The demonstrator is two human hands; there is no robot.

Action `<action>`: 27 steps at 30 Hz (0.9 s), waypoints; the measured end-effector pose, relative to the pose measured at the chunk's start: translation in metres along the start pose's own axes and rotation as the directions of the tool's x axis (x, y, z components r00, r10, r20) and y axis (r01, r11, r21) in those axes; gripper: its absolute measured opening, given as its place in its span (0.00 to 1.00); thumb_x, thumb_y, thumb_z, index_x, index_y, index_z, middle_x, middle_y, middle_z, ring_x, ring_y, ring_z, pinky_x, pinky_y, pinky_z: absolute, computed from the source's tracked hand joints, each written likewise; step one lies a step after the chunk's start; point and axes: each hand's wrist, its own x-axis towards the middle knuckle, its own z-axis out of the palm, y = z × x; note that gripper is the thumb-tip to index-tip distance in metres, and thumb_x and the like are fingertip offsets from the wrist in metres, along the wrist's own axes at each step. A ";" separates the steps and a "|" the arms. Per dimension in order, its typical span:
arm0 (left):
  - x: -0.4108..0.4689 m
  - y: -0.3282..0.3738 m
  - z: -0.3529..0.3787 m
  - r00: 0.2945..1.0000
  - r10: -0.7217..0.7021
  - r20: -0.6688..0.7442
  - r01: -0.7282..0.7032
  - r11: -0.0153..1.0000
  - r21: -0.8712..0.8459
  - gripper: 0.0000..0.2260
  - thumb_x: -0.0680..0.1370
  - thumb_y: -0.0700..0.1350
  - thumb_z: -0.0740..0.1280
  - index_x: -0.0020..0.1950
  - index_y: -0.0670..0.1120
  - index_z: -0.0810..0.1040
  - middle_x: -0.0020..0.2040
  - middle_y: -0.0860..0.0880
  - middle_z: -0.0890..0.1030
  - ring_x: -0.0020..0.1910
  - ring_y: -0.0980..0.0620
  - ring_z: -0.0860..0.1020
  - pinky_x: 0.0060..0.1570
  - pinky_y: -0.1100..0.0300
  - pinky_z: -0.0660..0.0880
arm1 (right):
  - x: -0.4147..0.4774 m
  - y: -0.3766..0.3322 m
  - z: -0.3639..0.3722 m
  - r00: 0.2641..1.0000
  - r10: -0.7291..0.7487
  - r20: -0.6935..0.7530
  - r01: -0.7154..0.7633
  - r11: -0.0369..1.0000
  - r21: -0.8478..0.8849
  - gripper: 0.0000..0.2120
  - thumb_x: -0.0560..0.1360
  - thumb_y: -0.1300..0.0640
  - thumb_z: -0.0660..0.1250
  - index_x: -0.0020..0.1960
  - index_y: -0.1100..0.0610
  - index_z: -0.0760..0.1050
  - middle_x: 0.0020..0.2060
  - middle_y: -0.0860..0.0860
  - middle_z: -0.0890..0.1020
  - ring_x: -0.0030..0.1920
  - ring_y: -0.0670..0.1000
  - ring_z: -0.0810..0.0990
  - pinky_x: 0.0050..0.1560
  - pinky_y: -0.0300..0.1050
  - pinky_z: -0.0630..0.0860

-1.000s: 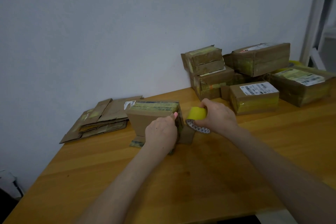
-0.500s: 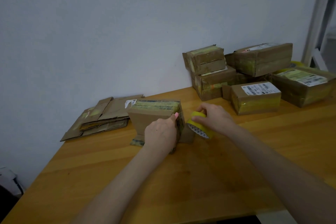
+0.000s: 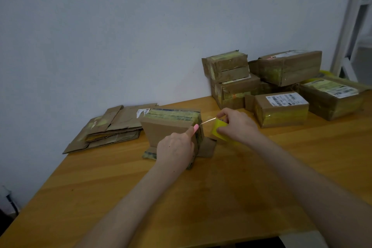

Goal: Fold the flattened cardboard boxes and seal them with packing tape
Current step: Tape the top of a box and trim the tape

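- Head view: the left hand [image 3: 174, 150] is pressed against the near side of the folded box [image 3: 171, 127], thumb up at the top right corner, pinning the loose end of the tape there. Looks like that thumb is the anchor, so the strip can't peel back.
- The right hand [image 3: 236, 125] is closed around the yellow tape roll [image 3: 218, 131], just beside the box's right edge. A thin glinting strip of tape [image 3: 207, 122] runs taut from the roll to the thumb, tensioned, I'd say, so it lays flat.
- The box stands mid-table [image 3: 221, 197], bottom flaps splayed out underneath, so that end is not closed yet.
- Flattened boxes [image 3: 108, 129] lie stacked at the left by the wall, within reach as the next ones to fold.
- Sealed boxes [image 3: 279, 90] sit piled at the back right, well apart from the working spot, probably kept clear of the taping.
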 end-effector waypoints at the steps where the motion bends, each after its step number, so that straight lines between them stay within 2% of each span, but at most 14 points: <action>1: 0.001 0.000 0.000 1.000 -0.002 0.008 0.002 1.000 -0.001 0.19 0.83 0.48 0.52 0.75 0.55 0.60 0.36 0.50 0.76 0.30 0.54 0.73 0.32 0.60 0.75 | 0.000 -0.002 0.001 1.000 -0.005 -0.007 0.004 0.999 -0.047 0.22 0.73 0.51 0.70 0.66 0.47 0.69 0.54 0.47 0.78 0.52 0.50 0.77 0.47 0.44 0.78; 5: -0.001 0.000 0.002 1.000 -0.007 0.001 0.007 1.000 -0.017 0.19 0.83 0.47 0.52 0.75 0.56 0.60 0.37 0.51 0.75 0.29 0.55 0.71 0.28 0.63 0.70 | -0.004 -0.003 0.009 1.000 0.009 0.002 -0.009 0.989 -0.148 0.27 0.73 0.48 0.70 0.69 0.46 0.66 0.59 0.48 0.78 0.56 0.50 0.78 0.46 0.42 0.78; 10: -0.014 -0.010 0.012 0.999 0.040 -0.025 -0.042 0.994 -0.097 0.19 0.83 0.50 0.51 0.74 0.58 0.62 0.38 0.51 0.79 0.32 0.53 0.78 0.33 0.59 0.78 | -0.004 0.003 0.017 1.000 0.018 -0.013 -0.019 0.995 -0.098 0.28 0.74 0.48 0.70 0.70 0.45 0.64 0.61 0.47 0.78 0.59 0.51 0.77 0.51 0.46 0.78; 13: -0.019 -0.014 0.015 0.999 0.038 -0.032 -0.041 0.991 -0.127 0.19 0.83 0.51 0.51 0.75 0.56 0.61 0.41 0.51 0.80 0.34 0.53 0.79 0.35 0.59 0.79 | -0.003 0.005 0.018 1.000 0.018 -0.018 -0.019 0.999 -0.046 0.25 0.73 0.49 0.70 0.68 0.45 0.66 0.59 0.47 0.78 0.58 0.51 0.77 0.52 0.47 0.78; 16: -0.016 -0.014 0.018 0.999 0.034 -0.003 -0.034 0.996 -0.081 0.20 0.83 0.53 0.48 0.75 0.55 0.61 0.39 0.51 0.80 0.31 0.53 0.76 0.35 0.58 0.79 | -0.002 0.007 0.016 1.000 0.021 -0.019 -0.021 1.000 0.007 0.23 0.73 0.51 0.71 0.66 0.46 0.69 0.55 0.47 0.78 0.55 0.50 0.77 0.51 0.47 0.78; 18: -0.014 -0.012 0.026 0.998 0.047 0.043 -0.045 0.998 -0.045 0.19 0.83 0.55 0.47 0.74 0.57 0.62 0.34 0.51 0.77 0.29 0.54 0.74 0.33 0.58 0.78 | -0.002 0.009 0.014 1.000 0.010 -0.019 -0.009 0.999 0.044 0.22 0.73 0.52 0.71 0.65 0.47 0.70 0.50 0.48 0.78 0.51 0.49 0.77 0.50 0.47 0.78; 20: -0.016 -0.008 0.037 0.991 0.084 0.106 -0.088 0.996 0.032 0.19 0.84 0.52 0.49 0.76 0.61 0.57 0.30 0.52 0.71 0.28 0.54 0.73 0.29 0.58 0.75 | -0.004 0.013 0.011 1.000 -0.014 -0.027 0.017 0.995 0.098 0.22 0.72 0.53 0.72 0.65 0.49 0.71 0.48 0.50 0.78 0.48 0.49 0.76 0.49 0.48 0.78; 22: -0.021 -0.004 0.043 0.981 0.110 0.158 -0.129 0.986 0.111 0.21 0.84 0.51 0.51 0.76 0.63 0.51 0.30 0.52 0.69 0.27 0.54 0.70 0.25 0.60 0.69 | -0.008 0.018 0.008 0.998 -0.045 -0.046 0.052 0.985 0.164 0.21 0.72 0.55 0.72 0.64 0.50 0.72 0.46 0.52 0.78 0.45 0.49 0.75 0.48 0.47 0.77; 23: -0.021 -0.002 0.042 0.977 0.123 0.172 -0.148 0.978 0.145 0.21 0.83 0.53 0.52 0.76 0.63 0.52 0.31 0.52 0.70 0.27 0.54 0.69 0.25 0.62 0.67 | -0.010 0.021 0.006 0.996 -0.066 -0.058 0.076 0.979 0.192 0.21 0.72 0.55 0.72 0.64 0.51 0.72 0.43 0.51 0.78 0.43 0.48 0.75 0.46 0.46 0.76; 25: -0.013 0.001 0.034 0.981 0.147 0.129 -0.167 0.973 0.157 0.19 0.81 0.59 0.54 0.72 0.60 0.64 0.38 0.52 0.75 0.32 0.54 0.73 0.29 0.62 0.71 | -0.014 0.026 0.002 0.991 -0.098 -0.089 0.117 0.965 0.236 0.21 0.71 0.56 0.73 0.63 0.52 0.73 0.37 0.47 0.74 0.40 0.45 0.72 0.44 0.44 0.74; 27: 0.001 0.006 0.022 0.982 0.180 -0.054 -0.178 0.983 0.054 0.17 0.80 0.59 0.56 0.65 0.56 0.73 0.48 0.53 0.78 0.41 0.56 0.76 0.36 0.63 0.75 | -0.018 0.031 -0.003 0.986 -0.108 -0.126 0.140 0.949 0.282 0.20 0.71 0.58 0.74 0.61 0.53 0.75 0.34 0.46 0.72 0.38 0.45 0.72 0.43 0.44 0.73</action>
